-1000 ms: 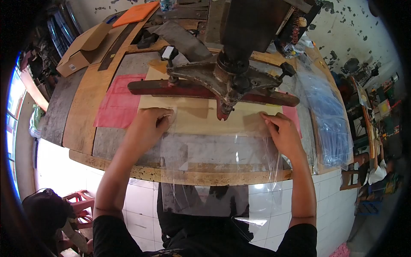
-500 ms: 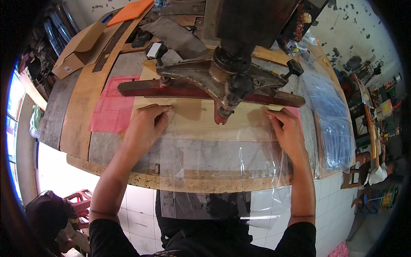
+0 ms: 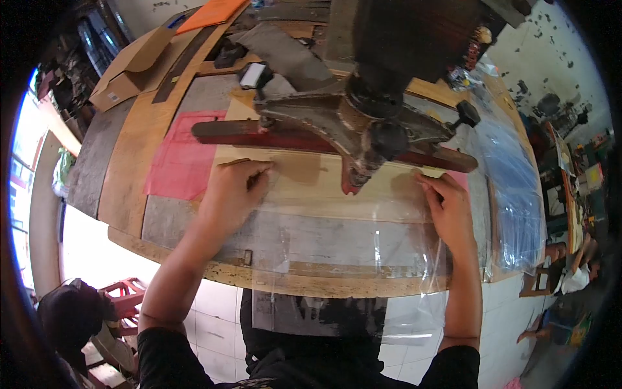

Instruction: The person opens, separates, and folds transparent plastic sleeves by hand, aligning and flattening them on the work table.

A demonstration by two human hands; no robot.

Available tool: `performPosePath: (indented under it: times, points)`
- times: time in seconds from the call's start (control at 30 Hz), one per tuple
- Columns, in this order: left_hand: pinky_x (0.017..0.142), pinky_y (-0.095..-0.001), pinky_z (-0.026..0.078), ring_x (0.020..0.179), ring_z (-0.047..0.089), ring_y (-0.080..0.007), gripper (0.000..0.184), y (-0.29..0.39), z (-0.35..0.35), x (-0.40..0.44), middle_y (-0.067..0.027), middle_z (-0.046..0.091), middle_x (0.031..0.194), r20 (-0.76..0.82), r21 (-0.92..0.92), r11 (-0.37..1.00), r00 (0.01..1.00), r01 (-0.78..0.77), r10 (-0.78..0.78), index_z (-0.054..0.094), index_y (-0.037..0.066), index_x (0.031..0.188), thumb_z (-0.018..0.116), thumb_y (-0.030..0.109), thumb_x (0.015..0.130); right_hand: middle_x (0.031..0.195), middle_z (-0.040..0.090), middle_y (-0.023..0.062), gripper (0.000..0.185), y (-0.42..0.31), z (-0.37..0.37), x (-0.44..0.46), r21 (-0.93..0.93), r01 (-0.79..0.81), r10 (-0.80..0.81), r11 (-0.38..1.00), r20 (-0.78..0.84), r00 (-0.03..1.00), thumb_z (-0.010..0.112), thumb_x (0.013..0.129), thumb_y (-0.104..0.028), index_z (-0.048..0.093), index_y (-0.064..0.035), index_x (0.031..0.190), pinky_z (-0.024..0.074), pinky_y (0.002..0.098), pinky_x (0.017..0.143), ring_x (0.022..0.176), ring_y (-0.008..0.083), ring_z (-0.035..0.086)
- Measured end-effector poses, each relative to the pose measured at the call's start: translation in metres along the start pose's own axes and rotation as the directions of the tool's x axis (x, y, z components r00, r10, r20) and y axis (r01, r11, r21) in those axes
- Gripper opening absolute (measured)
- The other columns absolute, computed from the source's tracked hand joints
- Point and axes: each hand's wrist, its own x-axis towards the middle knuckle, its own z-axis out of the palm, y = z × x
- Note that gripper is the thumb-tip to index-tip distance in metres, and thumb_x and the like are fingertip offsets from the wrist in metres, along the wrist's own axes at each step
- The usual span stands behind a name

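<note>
A clear plastic sheet (image 3: 330, 256) is stretched between my hands and hangs over the table's front edge toward my lap. My left hand (image 3: 236, 188) pinches its far left corner, while my right hand (image 3: 450, 211) pinches the far right one. Just beyond my fingertips runs the long dark-red bar (image 3: 298, 139) of a heavy press (image 3: 372, 107). Beneath the bar and the sheet's far end lies a pale yellow board (image 3: 311, 201). Whether the bar touches the plastic cannot be made out.
Pink sheeting (image 3: 178, 159) lies left of the board. A stack of clear plastic (image 3: 515, 207) covers the table's right side. At the back left are a cardboard box (image 3: 129, 74) and an orange folder (image 3: 210, 14). People sit at lower left and far right.
The view has shifted and tilted slightly, so the press and table appear farther right. Both hands keep their pinch on the plastic sheet, with little movement relative to the bar.
</note>
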Motion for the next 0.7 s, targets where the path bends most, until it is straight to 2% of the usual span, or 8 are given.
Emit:
performPosePath:
  times: [0.07,0.13,0.2,0.3,0.4,0.5,0.6,0.7]
  points:
    - [0.078,-0.0362,0.055,0.082,0.073,-0.0273,0.025,0.001,0.001,-0.001,-0.0210,0.076,0.100,-0.014,0.006,1.000,1.000,0.019,-0.019,0.076,-0.001,0.116,0.070,0.011,0.095,0.104,0.069,0.0176,0.025,0.004,0.005,0.001,-0.016,-0.020,0.020,1.000,0.040,0.999,0.063,0.101,-0.009,0.076,-0.0076,0.123,0.0527,0.0407,0.079,0.089,0.0337,0.068]
    - [0.078,-0.0359,0.056,0.082,0.073,-0.0269,0.025,-0.001,0.001,-0.002,-0.0213,0.076,0.100,-0.028,0.009,0.999,0.999,0.037,-0.037,0.076,-0.001,0.115,0.071,0.011,0.094,0.102,0.069,0.0169,0.026,0.016,0.014,0.001,0.022,0.119,-0.116,0.993,-0.084,0.990,0.063,0.102,-0.009,0.076,-0.0077,0.124,0.0512,0.0399,0.075,0.083,0.0307,0.066]
    - [0.078,-0.0360,0.056,0.083,0.073,-0.0275,0.024,-0.005,0.002,-0.003,-0.0216,0.076,0.100,-0.050,-0.049,0.999,0.999,-0.003,0.001,0.076,-0.003,0.113,0.073,0.011,0.094,0.101,0.070,0.0160,0.025,0.009,0.011,0.002,-0.028,0.093,-0.094,0.995,-0.046,0.995,0.064,0.102,-0.009,0.076,-0.0071,0.124,0.0505,0.0399,0.073,0.082,0.0298,0.065]
    - [0.080,-0.0373,0.056,0.087,0.074,-0.0308,0.024,-0.002,0.001,-0.002,-0.0223,0.076,0.102,-0.022,-0.073,0.996,0.998,0.049,-0.051,0.075,-0.004,0.112,0.074,0.011,0.094,0.105,0.071,0.0169,0.025,0.002,0.009,0.001,-0.017,0.018,-0.019,1.000,-0.038,0.999,0.064,0.102,-0.010,0.076,-0.0059,0.124,0.0523,0.0396,0.081,0.092,0.0311,0.069]
    - [0.081,-0.0384,0.057,0.088,0.075,-0.0335,0.024,0.001,0.000,-0.001,-0.0233,0.075,0.102,-0.020,-0.071,0.996,0.998,0.057,-0.059,0.075,-0.005,0.112,0.074,0.012,0.094,0.112,0.072,0.0180,0.026,0.013,0.014,0.002,0.001,0.096,-0.096,0.995,-0.076,0.992,0.064,0.103,-0.011,0.075,-0.0052,0.125,0.0534,0.0389,0.085,0.099,0.0333,0.070]
    - [0.081,-0.0392,0.057,0.089,0.074,-0.0355,0.024,-0.003,0.002,-0.001,-0.0240,0.075,0.101,-0.036,-0.069,0.997,0.999,0.038,-0.041,0.075,-0.005,0.111,0.074,0.013,0.095,0.118,0.073,0.0189,0.026,0.006,0.012,0.002,0.001,0.075,-0.075,0.997,-0.064,0.995,0.063,0.103,-0.010,0.075,-0.0043,0.125,0.0540,0.0395,0.090,0.105,0.0350,0.070]
    - [0.080,-0.0397,0.056,0.088,0.074,-0.0361,0.024,-0.002,0.003,0.001,-0.0243,0.075,0.099,-0.051,-0.076,0.997,0.998,0.026,-0.030,0.075,-0.005,0.110,0.074,0.014,0.095,0.118,0.073,0.0189,0.026,0.006,0.011,0.001,0.016,-0.006,0.006,1.000,-0.034,0.999,0.063,0.103,-0.010,0.075,-0.0043,0.125,0.0540,0.0398,0.089,0.105,0.0347,0.070]
    - [0.079,-0.0399,0.056,0.085,0.073,-0.0354,0.023,-0.003,0.003,0.002,-0.0243,0.075,0.097,-0.050,-0.078,0.996,0.998,0.036,-0.040,0.075,-0.005,0.109,0.073,0.013,0.095,0.118,0.073,0.0188,0.026,0.004,0.010,0.002,0.023,0.007,-0.007,1.000,-0.033,0.999,0.063,0.103,-0.010,0.075,-0.0045,0.125,0.0540,0.0399,0.088,0.105,0.0346,0.070]
